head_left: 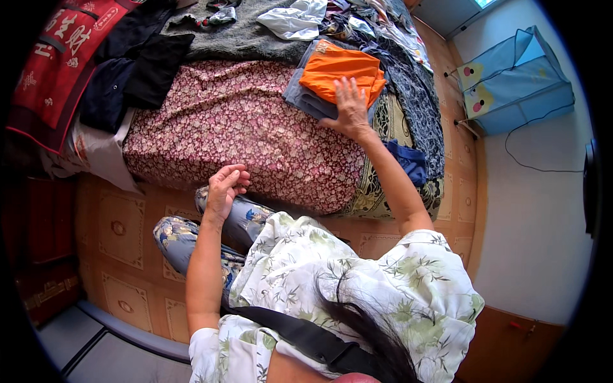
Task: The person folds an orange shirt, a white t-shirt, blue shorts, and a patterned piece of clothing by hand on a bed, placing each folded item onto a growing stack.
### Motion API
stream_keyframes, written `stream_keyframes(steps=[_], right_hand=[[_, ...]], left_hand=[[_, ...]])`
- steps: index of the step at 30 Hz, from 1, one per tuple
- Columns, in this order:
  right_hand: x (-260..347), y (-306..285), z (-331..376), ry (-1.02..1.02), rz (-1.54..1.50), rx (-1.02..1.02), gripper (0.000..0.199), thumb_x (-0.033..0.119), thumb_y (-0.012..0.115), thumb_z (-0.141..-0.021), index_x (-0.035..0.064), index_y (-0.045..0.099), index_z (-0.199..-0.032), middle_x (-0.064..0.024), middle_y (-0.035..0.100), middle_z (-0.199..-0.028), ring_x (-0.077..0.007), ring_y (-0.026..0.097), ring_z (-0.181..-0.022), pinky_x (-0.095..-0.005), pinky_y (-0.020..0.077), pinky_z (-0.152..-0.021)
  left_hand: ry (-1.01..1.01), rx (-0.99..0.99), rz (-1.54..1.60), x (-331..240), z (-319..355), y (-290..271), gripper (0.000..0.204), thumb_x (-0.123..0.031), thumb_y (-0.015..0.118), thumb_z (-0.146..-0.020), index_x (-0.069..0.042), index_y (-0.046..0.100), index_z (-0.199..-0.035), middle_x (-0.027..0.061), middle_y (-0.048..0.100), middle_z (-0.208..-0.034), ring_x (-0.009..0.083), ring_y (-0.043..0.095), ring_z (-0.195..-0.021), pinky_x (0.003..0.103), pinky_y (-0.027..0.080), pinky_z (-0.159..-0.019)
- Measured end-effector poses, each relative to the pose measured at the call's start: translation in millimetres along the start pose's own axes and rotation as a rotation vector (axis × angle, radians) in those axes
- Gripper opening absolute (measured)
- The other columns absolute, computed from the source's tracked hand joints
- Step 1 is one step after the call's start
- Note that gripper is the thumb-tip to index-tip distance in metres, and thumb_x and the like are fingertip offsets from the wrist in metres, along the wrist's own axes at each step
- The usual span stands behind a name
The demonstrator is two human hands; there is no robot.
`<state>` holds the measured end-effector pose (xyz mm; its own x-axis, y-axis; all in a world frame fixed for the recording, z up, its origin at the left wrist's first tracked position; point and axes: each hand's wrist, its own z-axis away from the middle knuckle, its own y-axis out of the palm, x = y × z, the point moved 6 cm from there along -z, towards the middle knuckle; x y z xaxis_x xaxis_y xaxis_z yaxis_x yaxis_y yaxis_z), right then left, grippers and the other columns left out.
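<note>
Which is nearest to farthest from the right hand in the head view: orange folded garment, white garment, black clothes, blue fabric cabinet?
From the right hand:
1. Orange folded garment: under the fingers, on the bed.
2. White garment: at the far edge of the bed, to the left.
3. Black clothes and blue fabric cabinet: far left and far right, too close to call.

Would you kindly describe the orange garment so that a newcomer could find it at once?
Start at the bed with the floral maroon cover. Near its far right side lies a stack of folded clothes, under the right hand. The orange garment tops that stack, the only bright orange piece, on grey-blue folded cloth.
</note>
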<state>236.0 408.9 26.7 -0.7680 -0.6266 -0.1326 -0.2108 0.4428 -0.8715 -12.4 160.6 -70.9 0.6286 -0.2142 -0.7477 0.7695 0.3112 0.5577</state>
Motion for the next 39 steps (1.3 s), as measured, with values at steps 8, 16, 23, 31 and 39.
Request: stream_keyframes(steps=[8, 16, 23, 31, 39], right_hand=[[0, 40, -16, 0.056, 0.12, 0.622, 0.11, 0.036, 0.081, -0.061, 0.0049, 0.018, -0.146, -0.0287, 0.03, -0.141, -0.0476, 0.036, -0.127, -0.062, 0.0454, -0.084], [-46, 36, -73, -0.043, -0.131, 0.294, 0.055, 0.005, 0.062, -0.068, 0.0097, 0.054, -0.122, -0.0168, 0.066, -0.085, -0.0312, 0.067, -0.076, -0.0364, 0.0543, -0.069], [-96, -89, -216, 0.57, -1.018, 0.283, 0.02, 0.002, 0.068, -0.063, 0.0025, 0.068, -0.083, -0.0047, 0.066, -0.079, -0.016, 0.061, -0.06, -0.0328, 0.0519, -0.055], [26, -100, -371, 0.161, -1.315, 0.416, 0.014, 0.008, 0.068, -0.069, 0.0021, 0.068, -0.081, -0.009, 0.066, -0.077, -0.0175, 0.065, -0.06, -0.0313, 0.054, -0.056], [325, -29, -369, -0.287, -0.24, -0.126, 0.036, 0.015, 0.062, -0.074, -0.0015, 0.059, -0.106, -0.02, 0.066, -0.078, -0.0321, 0.067, -0.075, -0.0449, 0.0518, -0.062]], left_hand=[[-0.007, -0.033, -0.026, 4, 0, -5, 0.028, -0.019, 0.062, -0.088, -0.001, 0.059, -0.109, 0.0072, 0.065, -0.091, 0.0132, 0.062, -0.077, 0.025, 0.05, -0.065], [0.0, -0.019, -0.058, 1, 1, -3, 0.026, -0.02, 0.062, -0.087, -0.003, 0.06, -0.106, 0.0052, 0.065, -0.088, 0.0118, 0.061, -0.075, 0.025, 0.049, -0.065], [0.008, -0.015, -0.066, -4, 1, -1, 0.025, -0.021, 0.062, -0.087, -0.005, 0.061, -0.106, 0.0033, 0.066, -0.088, 0.0105, 0.061, -0.074, 0.024, 0.048, -0.064], [-0.008, -0.033, -0.109, -3, -4, -1, 0.022, -0.02, 0.058, -0.089, -0.005, 0.062, -0.105, 0.0032, 0.066, -0.088, 0.0095, 0.061, -0.073, 0.023, 0.047, -0.063], [0.063, -0.029, -0.11, -21, 9, -10, 0.028, -0.022, 0.06, -0.088, -0.003, 0.061, -0.108, 0.0039, 0.066, -0.089, 0.0086, 0.06, -0.076, 0.022, 0.047, -0.064]])
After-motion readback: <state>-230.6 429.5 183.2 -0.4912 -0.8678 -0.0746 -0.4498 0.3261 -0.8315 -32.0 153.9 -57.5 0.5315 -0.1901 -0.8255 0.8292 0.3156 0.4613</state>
